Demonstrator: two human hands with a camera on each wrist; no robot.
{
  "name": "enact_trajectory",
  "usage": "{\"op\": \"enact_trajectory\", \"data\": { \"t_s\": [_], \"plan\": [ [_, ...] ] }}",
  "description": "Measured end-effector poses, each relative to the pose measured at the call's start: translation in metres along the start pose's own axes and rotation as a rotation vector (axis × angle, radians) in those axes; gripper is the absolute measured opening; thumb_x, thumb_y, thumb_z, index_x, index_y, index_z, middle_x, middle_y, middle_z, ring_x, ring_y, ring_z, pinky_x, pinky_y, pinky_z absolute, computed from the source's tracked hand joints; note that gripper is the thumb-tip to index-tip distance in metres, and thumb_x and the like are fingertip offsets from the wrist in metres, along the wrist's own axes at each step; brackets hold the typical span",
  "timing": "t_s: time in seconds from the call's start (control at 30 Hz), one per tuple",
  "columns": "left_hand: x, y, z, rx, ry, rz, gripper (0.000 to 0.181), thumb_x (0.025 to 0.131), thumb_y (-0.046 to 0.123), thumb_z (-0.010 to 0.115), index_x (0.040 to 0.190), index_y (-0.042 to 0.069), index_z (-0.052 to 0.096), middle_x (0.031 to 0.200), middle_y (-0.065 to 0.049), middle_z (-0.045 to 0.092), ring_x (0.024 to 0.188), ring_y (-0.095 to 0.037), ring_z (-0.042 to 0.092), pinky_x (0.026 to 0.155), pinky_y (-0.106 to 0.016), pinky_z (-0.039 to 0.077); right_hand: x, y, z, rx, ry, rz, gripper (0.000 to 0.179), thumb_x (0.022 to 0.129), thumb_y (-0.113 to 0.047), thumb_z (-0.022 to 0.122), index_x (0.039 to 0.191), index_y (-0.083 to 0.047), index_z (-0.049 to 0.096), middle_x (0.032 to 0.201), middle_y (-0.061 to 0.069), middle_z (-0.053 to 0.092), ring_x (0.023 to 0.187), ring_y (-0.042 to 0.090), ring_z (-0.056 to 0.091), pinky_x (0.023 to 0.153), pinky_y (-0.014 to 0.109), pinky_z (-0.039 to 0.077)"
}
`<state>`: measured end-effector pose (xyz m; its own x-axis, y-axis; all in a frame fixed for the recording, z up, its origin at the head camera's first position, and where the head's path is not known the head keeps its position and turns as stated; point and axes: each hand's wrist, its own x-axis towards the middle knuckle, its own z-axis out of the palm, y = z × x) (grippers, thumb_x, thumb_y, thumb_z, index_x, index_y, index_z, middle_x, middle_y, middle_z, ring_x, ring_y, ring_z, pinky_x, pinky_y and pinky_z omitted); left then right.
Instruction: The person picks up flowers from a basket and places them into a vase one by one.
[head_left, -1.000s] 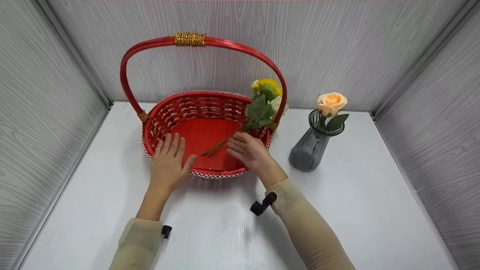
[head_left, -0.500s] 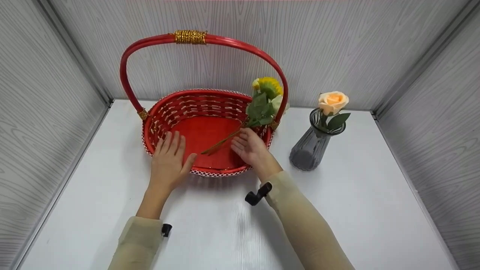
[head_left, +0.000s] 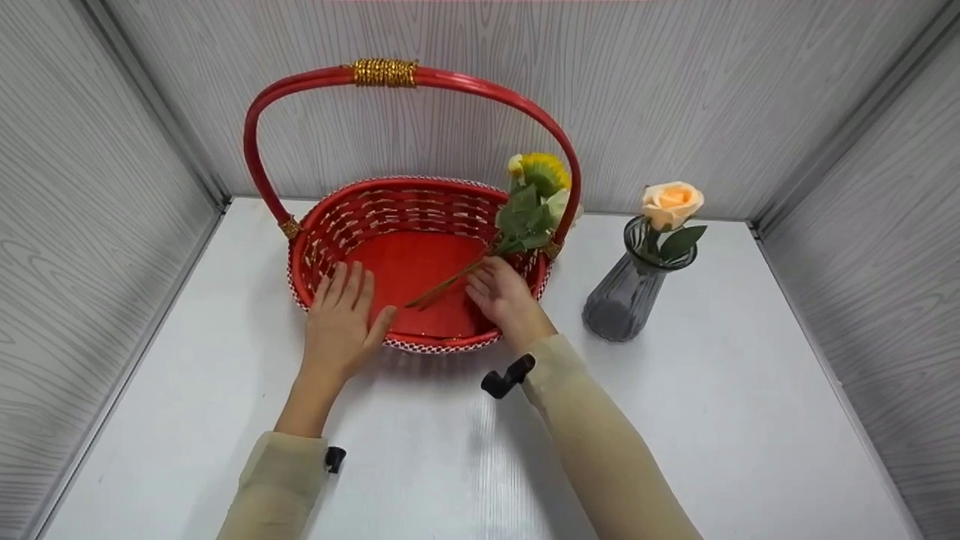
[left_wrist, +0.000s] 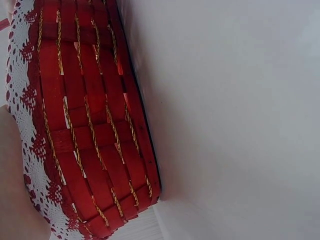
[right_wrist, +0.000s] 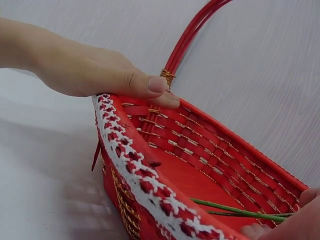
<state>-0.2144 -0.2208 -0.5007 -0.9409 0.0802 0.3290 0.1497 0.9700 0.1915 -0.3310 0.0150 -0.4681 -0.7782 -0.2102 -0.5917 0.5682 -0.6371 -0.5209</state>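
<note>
On basket [head_left: 405, 259], left hand [head_left: 337, 326] rested straight-fingered, holding nothing; right hand [head_left: 502, 296] curled loosely by stems [head_left: 441, 288], grip unclear. Step seemed settling flowers [head_left: 528, 214]; next move needed gentle pinch.

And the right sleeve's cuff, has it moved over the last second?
Yes. Against the basket's front rim in the head view, the right sleeve's cuff has shifted forward and left, ending closer to that rim.

Left hand [head_left: 339, 324] rests on red basket [head_left: 401, 266], right hand [head_left: 502, 294] by flowers [head_left: 523, 217]
</note>
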Motion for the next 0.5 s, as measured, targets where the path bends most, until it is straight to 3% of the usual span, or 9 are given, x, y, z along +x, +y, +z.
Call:
{"op": "enact_trajectory", "data": {
  "t_s": [0.23,0.5],
  "plan": [
    [-0.0019,-0.0011,-0.0009,0.008,0.015,0.002,0.074,0.100,0.056,0.040,0.154,0.005,0.033,0.160,-0.017,0.032,0.154,-0.035,0.014,0.125,-0.051,0.009,0.0037,0.0032,0.0000,-0.048,0.029,-0.009,0.051,0.103,-0.015,0.055,0.150,-0.005,0.040,0.154,0.017,0.042,0.139,0.030,0.047,0.114,0.042,0.040],
    [-0.0015,0.0001,-0.0022,0.008,-0.002,-0.005,0.074,0.100,0.055,0.038,0.154,0.005,0.033,0.160,-0.017,0.032,0.154,-0.034,0.014,0.125,-0.048,0.005,0.0029,0.0041,0.0000,-0.051,0.064,-0.023,0.051,0.102,-0.013,0.055,0.151,-0.009,0.041,0.152,0.016,0.046,0.136,0.029,0.051,0.111,0.041,0.043]
  ]
}}
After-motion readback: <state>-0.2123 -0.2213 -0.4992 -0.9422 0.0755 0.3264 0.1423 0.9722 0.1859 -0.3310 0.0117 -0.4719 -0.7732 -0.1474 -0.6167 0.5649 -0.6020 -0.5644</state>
